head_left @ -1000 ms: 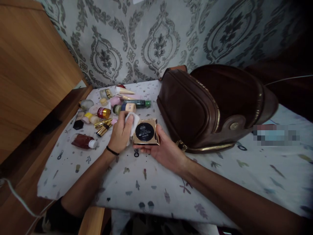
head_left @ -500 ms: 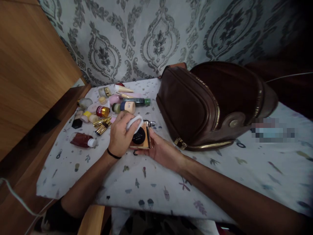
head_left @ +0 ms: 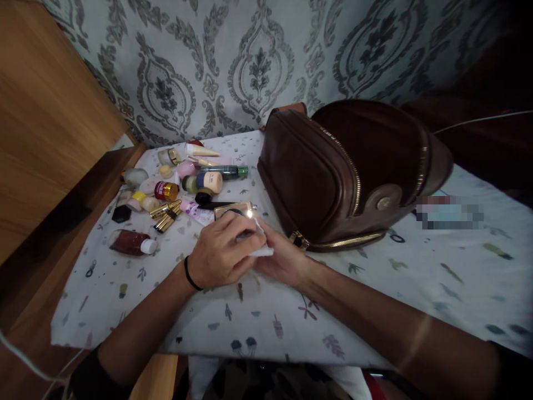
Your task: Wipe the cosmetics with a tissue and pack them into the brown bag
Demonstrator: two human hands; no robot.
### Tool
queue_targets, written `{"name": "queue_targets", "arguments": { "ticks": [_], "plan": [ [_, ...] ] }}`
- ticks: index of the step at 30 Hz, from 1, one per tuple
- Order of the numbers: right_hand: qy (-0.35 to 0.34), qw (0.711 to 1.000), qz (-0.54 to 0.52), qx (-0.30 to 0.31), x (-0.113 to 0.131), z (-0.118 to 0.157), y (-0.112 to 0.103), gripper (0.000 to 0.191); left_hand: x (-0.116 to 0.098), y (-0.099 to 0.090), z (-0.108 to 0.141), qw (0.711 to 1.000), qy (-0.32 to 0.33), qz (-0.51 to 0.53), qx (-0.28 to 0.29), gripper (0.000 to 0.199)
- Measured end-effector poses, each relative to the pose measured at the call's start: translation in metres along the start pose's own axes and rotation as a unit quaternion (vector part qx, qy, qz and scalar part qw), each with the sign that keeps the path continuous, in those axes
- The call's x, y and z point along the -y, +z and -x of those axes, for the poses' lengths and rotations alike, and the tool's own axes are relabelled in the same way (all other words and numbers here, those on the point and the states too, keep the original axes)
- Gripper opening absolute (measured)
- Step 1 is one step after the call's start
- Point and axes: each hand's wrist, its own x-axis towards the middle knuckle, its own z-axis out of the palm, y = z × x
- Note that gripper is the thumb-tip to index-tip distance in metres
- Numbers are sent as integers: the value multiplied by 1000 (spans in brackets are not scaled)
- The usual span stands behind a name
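Note:
My left hand (head_left: 225, 247), with a black band at its wrist, is closed on a white cloth (head_left: 263, 250) and presses it over a shiny square gold compact (head_left: 234, 209). From the right side, my right hand (head_left: 281, 256) grips the same compact. Its fingers are partly hidden behind my left hand and the cloth. Only the compact's upper edge shows, with a bright glint at its right corner. Just beyond the hands lie a pink patterned tube (head_left: 195, 211) and a small dark round jar (head_left: 204, 196).
Several cosmetics lie at the left, among them a bottle of dark red liquid (head_left: 131, 242), gold lipstick tubes (head_left: 166, 215) and a green tube (head_left: 225, 171). An unzipped brown leather bag (head_left: 333, 172) stands on the right, close to my right hand. A wooden cabinet (head_left: 54, 72) borders the left.
My left hand has moved right and down across the compact, covering its round black label with the cloth. My right hand has tilted the compact. The pink tube and dark jar are now uncovered.

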Motion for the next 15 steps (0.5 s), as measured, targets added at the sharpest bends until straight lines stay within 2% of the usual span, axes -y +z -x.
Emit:
{"name": "queue_targets", "arguments": {
  "ticks": [2, 5, 8, 11, 15],
  "plan": [
    [-3, 1000, 2, 11, -1, -1, -2, 32, 0, 1, 0, 1000, 4, 5, -8, 21],
    [-50, 997, 33, 40, -5, -1, 0, 22, -1, 1, -2, 997, -35, -3, -62, 26],
    [-86, 989, 95, 67, -10, 1, 4, 34, -2, -3, -4, 989, -95, -26, -107, 25],
    [-92, 983, 139, 78, -12, 3, 6, 43, 0, -9, -6, 980, -165, -9, -113, 17],
    [-83, 986, 128, 69, -10, 3, 4, 42, 7, -12, -8, 958, -260, 71, -102, 14]
  ]
}}
